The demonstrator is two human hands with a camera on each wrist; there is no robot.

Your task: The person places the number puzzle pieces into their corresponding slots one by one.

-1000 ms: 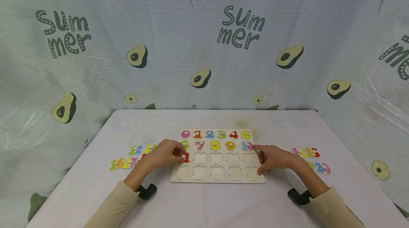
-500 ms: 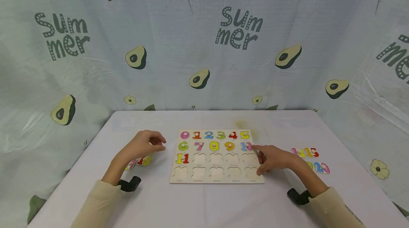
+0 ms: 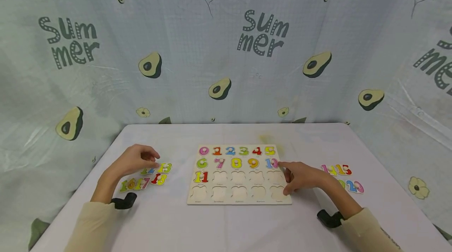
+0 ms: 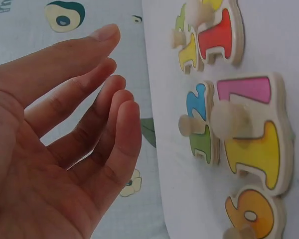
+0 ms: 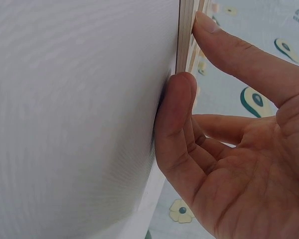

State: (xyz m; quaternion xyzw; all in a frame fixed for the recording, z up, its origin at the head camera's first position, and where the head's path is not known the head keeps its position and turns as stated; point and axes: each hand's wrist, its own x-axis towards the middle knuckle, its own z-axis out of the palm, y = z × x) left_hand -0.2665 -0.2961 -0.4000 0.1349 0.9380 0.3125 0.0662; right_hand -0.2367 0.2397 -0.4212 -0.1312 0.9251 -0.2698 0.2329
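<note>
The white table [image 3: 226, 228] is the biggest thing, and my number board [image 3: 229, 186] lies on it just as it did a second ago. My right hand [image 3: 300, 174] has stayed too: its thumb and fingers grip the board's right edge. My left hand [image 3: 135, 157] has changed most. A second ago it pinched the 11 [image 3: 201, 177] on the board; now it is well apart, left of the board. It holds nothing, and its fingers bend loosely near the 12 [image 3: 144, 172], not touching it. The 11 lies at the left end of the board's third row. Half a second ago my hand hid the 16 [image 3: 128, 185], but now I see it left of the board with the 17 [image 3: 143, 183], the 18 [image 3: 159, 179] and the 13 [image 3: 164, 168]. Right of the board, the 14 [image 3: 328, 169], the 15 [image 3: 343, 170] and the 20 [image 3: 354, 186] have not moved.
</note>
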